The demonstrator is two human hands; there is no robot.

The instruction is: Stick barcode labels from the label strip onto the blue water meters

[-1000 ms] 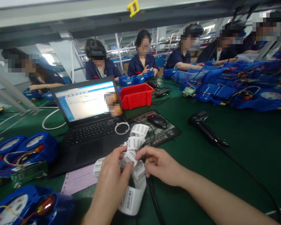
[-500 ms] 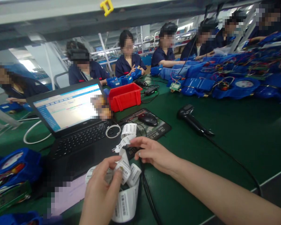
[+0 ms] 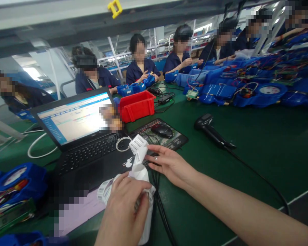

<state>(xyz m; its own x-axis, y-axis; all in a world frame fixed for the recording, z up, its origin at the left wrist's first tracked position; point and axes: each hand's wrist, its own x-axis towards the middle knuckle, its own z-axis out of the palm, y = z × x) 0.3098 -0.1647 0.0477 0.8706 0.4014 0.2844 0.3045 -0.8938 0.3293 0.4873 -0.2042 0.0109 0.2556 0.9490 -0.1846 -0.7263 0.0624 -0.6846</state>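
Note:
A long white strip of barcode labels curls up from my lap edge toward the laptop. My left hand is closed around the bunched lower part of the strip near the table's front edge. My right hand pinches the strip higher up, fingers curled, just in front of the mouse pad. The free end of the strip sticks up beside a white ring on the laptop.
An open black laptop stands left of centre. Behind are a red bin, a mouse on its pad and a black barcode scanner with cable. Blue meter housings lie left and far right. Several seated co-workers line the table's far side.
My left hand has gathered more of the label strip into a bunch and risen slightly. The strip's loops have tightened, and my right hand has slid along it toward the free end.

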